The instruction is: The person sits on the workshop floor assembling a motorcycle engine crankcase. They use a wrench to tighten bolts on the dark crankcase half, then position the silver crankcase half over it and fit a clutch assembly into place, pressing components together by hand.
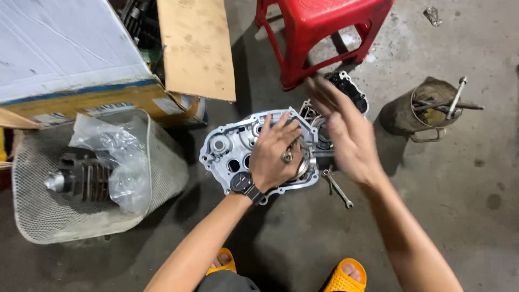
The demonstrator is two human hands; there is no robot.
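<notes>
A silver engine crankcase half (230,148) lies flat on the concrete floor. My left hand (275,151), with a black watch on its wrist, rests on the case and grips a metal shaft part (289,157) that stands out of it. My right hand (346,132) hovers just right of it, blurred by motion, fingers spread and holding nothing. Behind my right hand lies a darker second case half (351,92), partly hidden. A small wrench (338,188) lies on the floor beside the case, under my right wrist.
A red plastic stool (324,32) stands behind the case. A rusty can (416,111) with tools is at right. At left a mesh basket (32,216) holds a finned cylinder and a plastic bag, next to an open cardboard box (75,54). My yellow sandals (343,278) are below.
</notes>
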